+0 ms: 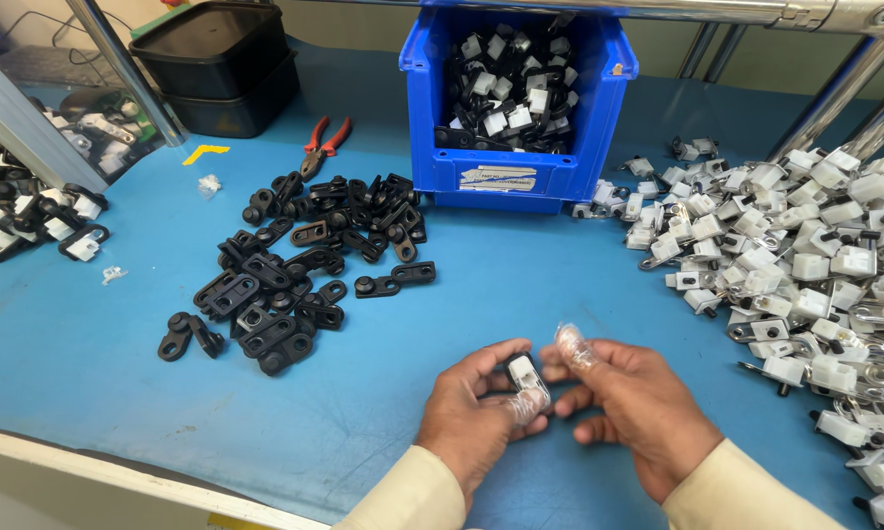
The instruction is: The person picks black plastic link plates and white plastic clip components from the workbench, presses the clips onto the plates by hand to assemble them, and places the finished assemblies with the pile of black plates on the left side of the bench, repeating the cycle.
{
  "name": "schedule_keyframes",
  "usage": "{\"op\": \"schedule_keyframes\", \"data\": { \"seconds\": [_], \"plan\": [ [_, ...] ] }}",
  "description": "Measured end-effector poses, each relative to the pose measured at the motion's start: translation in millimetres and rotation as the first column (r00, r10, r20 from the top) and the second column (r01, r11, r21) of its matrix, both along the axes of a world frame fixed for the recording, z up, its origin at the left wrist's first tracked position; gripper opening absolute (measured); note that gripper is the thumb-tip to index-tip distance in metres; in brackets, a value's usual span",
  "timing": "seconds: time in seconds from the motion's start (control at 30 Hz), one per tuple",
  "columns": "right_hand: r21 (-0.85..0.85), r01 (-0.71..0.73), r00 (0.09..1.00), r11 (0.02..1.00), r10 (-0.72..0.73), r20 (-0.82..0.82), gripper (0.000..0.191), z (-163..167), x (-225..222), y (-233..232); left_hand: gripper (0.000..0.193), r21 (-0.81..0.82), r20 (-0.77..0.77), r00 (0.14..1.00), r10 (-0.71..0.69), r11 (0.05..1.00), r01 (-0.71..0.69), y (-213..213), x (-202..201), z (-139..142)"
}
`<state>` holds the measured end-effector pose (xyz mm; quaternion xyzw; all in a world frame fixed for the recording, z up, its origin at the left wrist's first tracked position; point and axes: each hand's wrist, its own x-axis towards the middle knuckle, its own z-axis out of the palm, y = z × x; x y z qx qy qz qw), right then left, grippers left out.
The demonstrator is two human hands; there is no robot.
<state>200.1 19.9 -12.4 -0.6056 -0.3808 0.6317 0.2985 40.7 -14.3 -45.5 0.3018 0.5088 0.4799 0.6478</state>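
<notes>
While the left hand pinches a small white-and-black clip just above the blue bench, the right hand steadies beside it, fingers loosely curled, holding nothing visible, between black brackets and white clips.

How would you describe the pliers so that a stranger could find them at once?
Start at the blue bin at the back of the blue table. To its left, between the bin and the stacked black trays, lie the pliers. Their red handles set them apart from the black plastic parts heaped just in front.

assembly workshop, blue parts bin, piled clips
</notes>
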Motion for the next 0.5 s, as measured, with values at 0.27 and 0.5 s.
{"op": "schedule_keyframes", "data": {
  "seconds": [0.27, 0.5],
  "plan": [
    [-0.102, -0.166, 0.986, 0.981, 0.165, -0.012, 0.023, -24.9, 11.8, 13.8, 0.060, 0.017, -0.025, 0.995, -0.094, 0.995, 0.095, 3.6, -6.3, -13.6],
    [-0.064, 0.041, 0.999, 0.997, -0.041, 0.007, 0.015, -34.8, -0.2, 11.4, 0.039, -0.005, -0.153, 0.988, -0.031, 1.000, 0.030, 2.0, 3.0, -9.7]
  ]
}}
